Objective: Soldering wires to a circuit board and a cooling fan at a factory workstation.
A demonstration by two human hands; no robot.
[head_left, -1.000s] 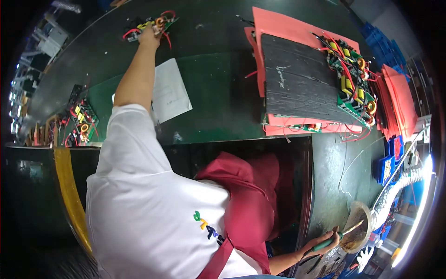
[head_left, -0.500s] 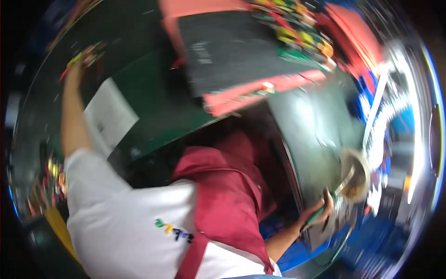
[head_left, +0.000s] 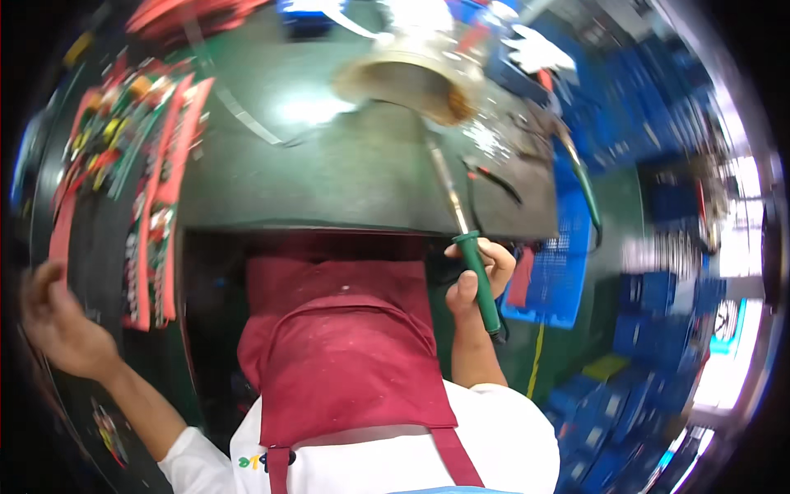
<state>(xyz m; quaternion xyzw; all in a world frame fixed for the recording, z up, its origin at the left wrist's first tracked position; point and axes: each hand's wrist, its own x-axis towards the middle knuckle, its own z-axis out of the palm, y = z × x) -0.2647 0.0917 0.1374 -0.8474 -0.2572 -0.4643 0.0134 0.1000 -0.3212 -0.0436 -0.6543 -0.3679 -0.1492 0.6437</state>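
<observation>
Left hand (head_left: 70, 329) now back, fingers half-curled

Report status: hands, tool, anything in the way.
Right hand holds green-handled soldering iron. Left hand open, apparently empty, near pink sheets. Beige hood beyond iron's tip; dark-handled tool on bench alongside.

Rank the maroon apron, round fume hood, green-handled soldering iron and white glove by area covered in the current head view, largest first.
1. Maroon apron
2. Round fume hood
Last two, not ranked: green-handled soldering iron and white glove; the iron is longer, the glove broader and apparently farther away.
</observation>
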